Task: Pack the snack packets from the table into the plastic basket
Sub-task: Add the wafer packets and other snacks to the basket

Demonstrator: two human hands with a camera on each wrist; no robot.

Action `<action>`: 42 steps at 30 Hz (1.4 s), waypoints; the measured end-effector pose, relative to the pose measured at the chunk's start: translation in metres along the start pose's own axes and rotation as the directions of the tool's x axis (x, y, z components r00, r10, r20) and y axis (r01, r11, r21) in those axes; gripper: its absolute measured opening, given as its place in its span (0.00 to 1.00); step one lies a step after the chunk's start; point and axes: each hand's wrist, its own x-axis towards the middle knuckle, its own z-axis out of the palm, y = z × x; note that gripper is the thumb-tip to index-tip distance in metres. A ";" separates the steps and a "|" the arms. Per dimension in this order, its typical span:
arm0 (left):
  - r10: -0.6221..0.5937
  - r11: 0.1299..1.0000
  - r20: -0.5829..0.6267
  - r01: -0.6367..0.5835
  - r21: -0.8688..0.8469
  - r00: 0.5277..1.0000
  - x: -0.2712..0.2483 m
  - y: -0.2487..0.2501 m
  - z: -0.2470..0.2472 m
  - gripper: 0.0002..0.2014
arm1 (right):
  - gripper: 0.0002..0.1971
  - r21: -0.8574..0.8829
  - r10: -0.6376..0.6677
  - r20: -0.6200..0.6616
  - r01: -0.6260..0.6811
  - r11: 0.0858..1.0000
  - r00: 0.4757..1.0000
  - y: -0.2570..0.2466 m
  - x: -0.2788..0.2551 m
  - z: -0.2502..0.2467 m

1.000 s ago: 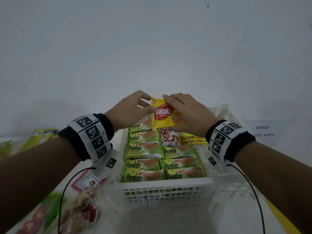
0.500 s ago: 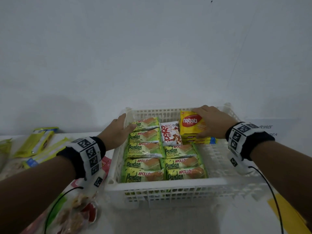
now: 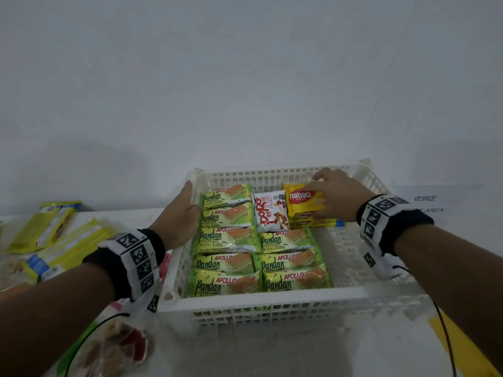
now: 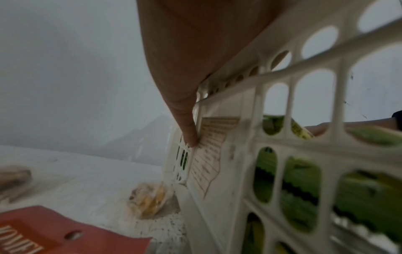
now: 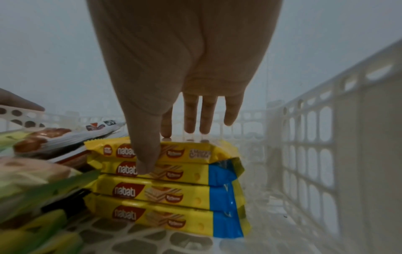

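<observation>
The white plastic basket [image 3: 272, 299] stands on the table, holding several green Pandan cake packets [image 3: 226, 238], a white Popo packet [image 3: 270, 210] and a stack of yellow nabati wafer packets [image 5: 165, 189] at its back right. My right hand [image 3: 336, 195] lies on the top nabati packet [image 3: 302, 201]. Its fingers [image 5: 191, 120] are straight over the far edge and its thumb [image 5: 144, 154] presses the front of the stack. My left hand [image 3: 183, 212] holds the basket's left wall [image 4: 239, 137], with one finger [image 4: 189, 130] down the outside.
Yellow packets [image 3: 46, 227] and a clear bag of snacks [image 3: 114, 349] lie on the table left of the basket. A red packet [image 4: 43, 232] and a small wrapped snack [image 4: 150, 201] sit by the left wall. A paper sign [image 3: 427, 205] is at right, with the wall close behind.
Both hands held the nabati packet above the basket. It now lies on the stack at the back right under my right hand. My left hand has moved to the left wall.
</observation>
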 end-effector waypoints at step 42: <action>0.074 0.952 -0.204 -0.008 0.305 0.976 -0.024 0.027 -0.050 0.39 | 0.31 0.109 -0.042 -0.245 0.070 0.992 0.969 -0.086 -0.013 -0.063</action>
